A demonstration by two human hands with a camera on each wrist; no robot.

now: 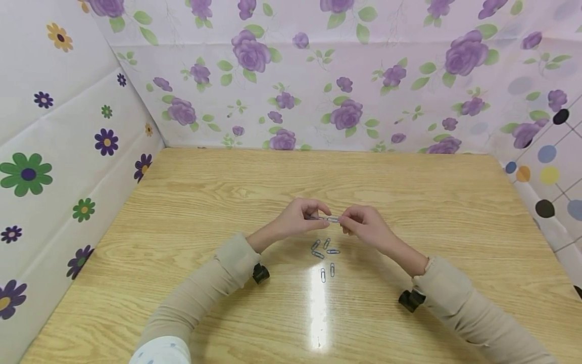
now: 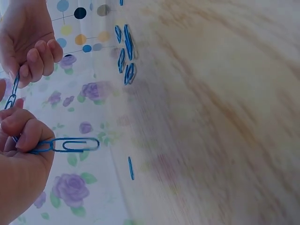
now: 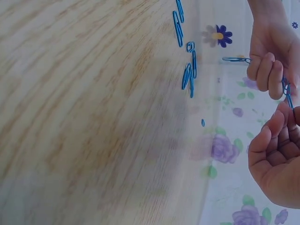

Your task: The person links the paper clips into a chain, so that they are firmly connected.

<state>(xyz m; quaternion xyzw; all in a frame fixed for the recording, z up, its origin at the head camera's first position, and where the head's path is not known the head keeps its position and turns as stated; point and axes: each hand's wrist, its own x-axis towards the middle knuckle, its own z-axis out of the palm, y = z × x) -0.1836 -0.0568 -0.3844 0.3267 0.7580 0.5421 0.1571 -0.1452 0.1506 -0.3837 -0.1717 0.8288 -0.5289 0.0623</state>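
Above the middle of the table, my left hand (image 1: 297, 220) and right hand (image 1: 367, 227) face each other with a short chain of blue paper clips (image 1: 333, 219) stretched between them. The left fingers pinch the chain, and one linked paper clip (image 2: 77, 138) sticks out from the little-finger side of that hand in the left wrist view. The right thumb and fingertips pinch the clip (image 3: 289, 97) at the other end. Fingers hide part of the chain. Just in front of the hands, several loose paper clips (image 1: 333, 251) lie on the wood.
The wood-grain table (image 1: 218, 187) reaches back to a wall covering with purple roses (image 1: 250, 50). Flowered sheeting (image 1: 59, 136) stands on the left, dotted sheeting (image 1: 550, 174) on the right. Black wrist cameras (image 1: 260, 273) sit under both sleeves.
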